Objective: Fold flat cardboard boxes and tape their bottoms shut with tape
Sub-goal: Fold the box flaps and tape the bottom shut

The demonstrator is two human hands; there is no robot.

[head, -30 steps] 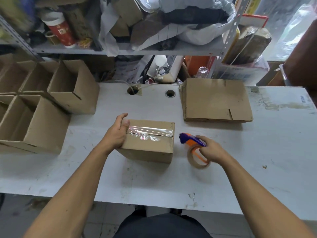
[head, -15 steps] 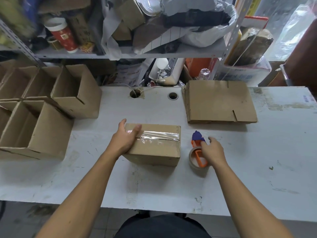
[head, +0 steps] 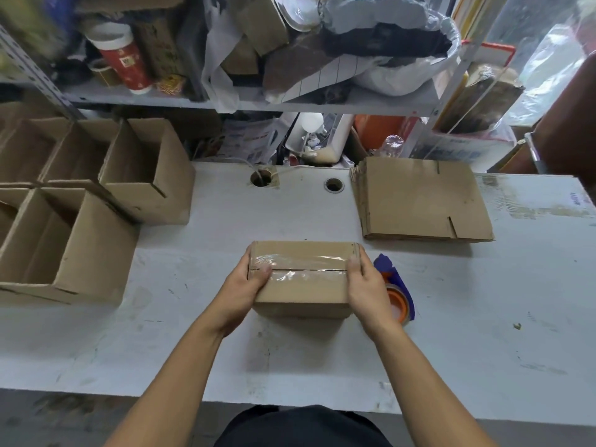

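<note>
A taped cardboard box (head: pixel 301 279) is sitting mid-counter, slightly toward the near edge of the white counter (head: pixel 483 333). The left hand (head: pixel 240 291) is gripping its left end and the right hand (head: pixel 367 293) its right end, thumbs lying on top. Clear tape is running along the top seam, wrinkled and shiny, with the flap slit showing beneath. A tape dispenser (head: pixel 395 290) is lying just right of the box, partly hidden by the right hand. Open counter is stretching along the near edge and toward the right edge. Open boxes (head: pixel 96 204) are crowding the left edge; a stack of flat boxes (head: pixel 419 198) is lying at the far edge.
</note>
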